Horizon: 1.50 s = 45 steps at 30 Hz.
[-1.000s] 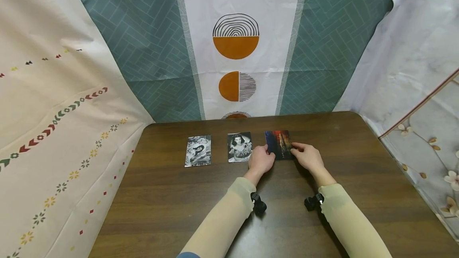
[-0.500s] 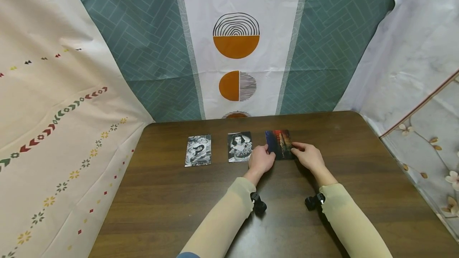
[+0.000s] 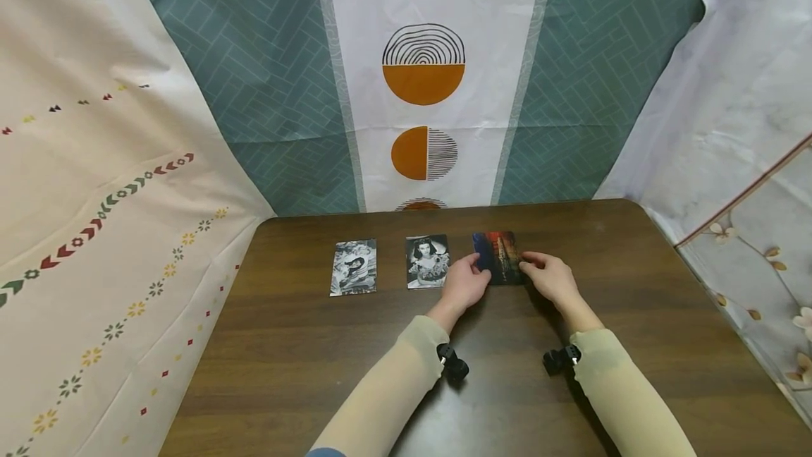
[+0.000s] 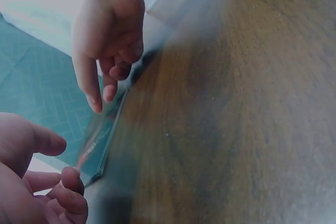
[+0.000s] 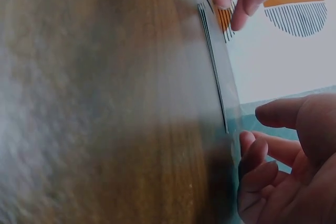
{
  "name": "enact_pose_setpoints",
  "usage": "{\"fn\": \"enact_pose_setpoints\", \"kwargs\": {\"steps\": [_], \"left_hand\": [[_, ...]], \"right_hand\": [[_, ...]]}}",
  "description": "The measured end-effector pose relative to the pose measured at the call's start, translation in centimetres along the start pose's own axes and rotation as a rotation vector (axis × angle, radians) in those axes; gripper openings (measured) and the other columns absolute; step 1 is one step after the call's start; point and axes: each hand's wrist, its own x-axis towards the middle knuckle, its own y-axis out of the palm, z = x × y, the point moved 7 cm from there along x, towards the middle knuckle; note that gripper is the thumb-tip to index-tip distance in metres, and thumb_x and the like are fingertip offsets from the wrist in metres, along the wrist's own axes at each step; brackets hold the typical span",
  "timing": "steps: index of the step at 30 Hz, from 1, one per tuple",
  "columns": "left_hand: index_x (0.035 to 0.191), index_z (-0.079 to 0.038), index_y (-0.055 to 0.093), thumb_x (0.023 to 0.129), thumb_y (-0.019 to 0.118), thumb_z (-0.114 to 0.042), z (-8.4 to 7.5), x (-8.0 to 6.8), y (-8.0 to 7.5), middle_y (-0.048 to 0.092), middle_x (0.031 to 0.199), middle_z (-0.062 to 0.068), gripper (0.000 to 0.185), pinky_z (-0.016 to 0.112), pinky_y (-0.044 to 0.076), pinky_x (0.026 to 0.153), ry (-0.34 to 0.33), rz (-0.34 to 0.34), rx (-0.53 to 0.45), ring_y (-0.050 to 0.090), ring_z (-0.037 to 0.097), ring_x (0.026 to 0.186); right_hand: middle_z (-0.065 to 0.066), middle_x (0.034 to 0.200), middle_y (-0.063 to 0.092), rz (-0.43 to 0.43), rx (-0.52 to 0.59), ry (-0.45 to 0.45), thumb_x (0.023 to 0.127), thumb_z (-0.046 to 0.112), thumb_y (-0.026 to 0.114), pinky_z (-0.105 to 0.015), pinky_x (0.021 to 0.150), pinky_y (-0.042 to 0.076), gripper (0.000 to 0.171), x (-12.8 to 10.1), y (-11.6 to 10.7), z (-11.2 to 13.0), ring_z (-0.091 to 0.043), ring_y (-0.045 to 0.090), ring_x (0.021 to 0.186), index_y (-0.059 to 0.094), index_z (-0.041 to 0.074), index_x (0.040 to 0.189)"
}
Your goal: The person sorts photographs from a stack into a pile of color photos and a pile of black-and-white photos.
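A colourful dark card (image 3: 499, 254) lies flat on the brown table (image 3: 355, 358), rightmost in a row of three. My left hand (image 3: 474, 271) sits at its left edge with the fingers loosely curled and the thumb near the card. My right hand (image 3: 531, 265) is at the right edge, fingers relaxed and pointing down at it. In the left wrist view the card (image 4: 102, 140) lies between my left hand (image 4: 50, 174) and my right hand (image 4: 102, 95). The right wrist view shows the card's thin edge (image 5: 214, 74) and my right hand (image 5: 262, 153) beside it. Neither hand grips anything.
Two black-and-white portrait photos (image 3: 352, 267) (image 3: 426, 261) lie left of the colourful card. Patterned cloth (image 3: 419, 83) hangs behind and on both sides of the table. The table's right edge (image 3: 717, 302) is near my right arm.
Both hands stay at the colourful card's edges and have barely shifted. The head view has moved slightly.
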Motion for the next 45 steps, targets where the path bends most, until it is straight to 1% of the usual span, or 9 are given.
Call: {"fn": "enact_pose_setpoints", "kwargs": {"steps": [5,9,12,16,22,29,32,38,45], "left_hand": [[0.148,-0.005,0.064,0.102,0.069,-0.017,-0.5,-0.8,-0.6,0.060,0.086,-0.003,0.048,0.030,0.044,0.070,0.060,0.027,-0.078,0.052,0.011,0.071],[0.145,-0.002,0.066,0.102,0.069,-0.015,-0.5,-1.3,-1.7,0.060,0.088,-0.003,0.045,0.029,0.044,0.069,0.124,0.051,-0.099,0.053,0.010,0.074],[0.142,-0.002,0.067,0.101,0.069,-0.016,-0.1,-1.7,-2.9,0.062,0.090,-0.002,0.044,0.028,0.044,0.070,0.159,0.050,-0.099,0.053,0.010,0.076],[0.140,-0.002,0.069,0.100,0.069,-0.017,1.1,-2.2,-4.7,0.063,0.092,-0.001,0.043,0.028,0.043,0.067,0.170,0.028,-0.103,0.051,0.009,0.071],[0.136,-0.001,0.071,0.098,0.068,-0.015,3.7,-3.0,-7.6,0.062,0.094,0.000,0.041,0.026,0.043,0.064,0.137,-0.008,-0.173,0.049,0.008,0.063],[0.135,0.000,0.070,0.100,0.069,-0.013,7.0,-3.9,-11.6,0.062,0.094,0.003,0.037,0.026,0.045,0.062,0.084,-0.047,-0.251,0.052,0.011,0.068],[0.133,0.001,0.071,0.101,0.070,-0.014,8.3,-4.4,-13.3,0.062,0.094,0.004,0.035,0.027,0.045,0.063,0.064,-0.067,-0.242,0.053,0.013,0.072],[0.132,0.000,0.071,0.101,0.069,-0.013,10.9,-5.5,-16.3,0.061,0.091,0.003,0.034,0.027,0.045,0.063,0.033,-0.083,-0.199,0.053,0.013,0.067],[0.131,0.000,0.071,0.100,0.070,-0.014,13.2,-6.5,-19.7,0.061,0.091,0.005,0.033,0.026,0.046,0.060,0.003,-0.118,-0.187,0.053,0.014,0.062]], "right_hand": [[-0.023,0.133,0.065,-0.054,0.014,-0.044,0.109,0.031,0.060,-0.062,0.104,0.045,0.050,-0.2,0.1,0.9,-0.043,0.059,0.124,0.060,0.003,0.150],[-0.020,0.126,0.069,-0.077,0.036,-0.076,0.108,0.029,0.062,-0.059,0.102,0.046,0.048,-0.3,0.6,1.9,-0.040,0.061,0.118,0.063,0.003,0.148],[-0.017,0.121,0.070,-0.091,0.044,-0.094,0.107,0.028,0.064,-0.056,0.098,0.048,0.046,-0.3,1.3,2.7,-0.037,0.063,0.111,0.066,0.005,0.146],[-0.014,0.115,0.071,-0.081,0.045,-0.129,0.107,0.026,0.064,-0.050,0.089,0.049,0.044,-0.5,2.5,3.8,-0.032,0.063,0.101,0.067,0.006,0.145],[-0.009,0.109,0.071,-0.041,0.050,-0.185,0.107,0.024,0.064,-0.045,0.083,0.047,0.041,-0.7,4.5,5.6,-0.028,0.063,0.094,0.068,0.006,0.144],[-0.005,0.102,0.071,0.001,0.065,-0.241,0.106,0.021,0.066,-0.038,0.072,0.044,0.037,-0.8,6.9,8.0,-0.021,0.058,0.078,0.071,0.007,0.139],[-0.005,0.104,0.072,0.019,0.074,-0.255,0.105,0.021,0.067,-0.037,0.067,0.046,0.035,-0.9,7.9,9.0,-0.019,0.059,0.074,0.073,0.007,0.136],[-0.003,0.103,0.073,0.054,0.078,-0.283,0.104,0.022,0.069,-0.036,0.067,0.050,0.029,-1.0,10.2,11.3,-0.016,0.066,0.079,0.076,0.009,0.130],[0.000,0.097,0.073,0.089,0.104,-0.312,0.102,0.019,0.072,-0.035,0.067,0.051,0.028,-1.0,13.6,14.6,-0.014,0.064,0.066,0.076,0.011,0.128]]}}
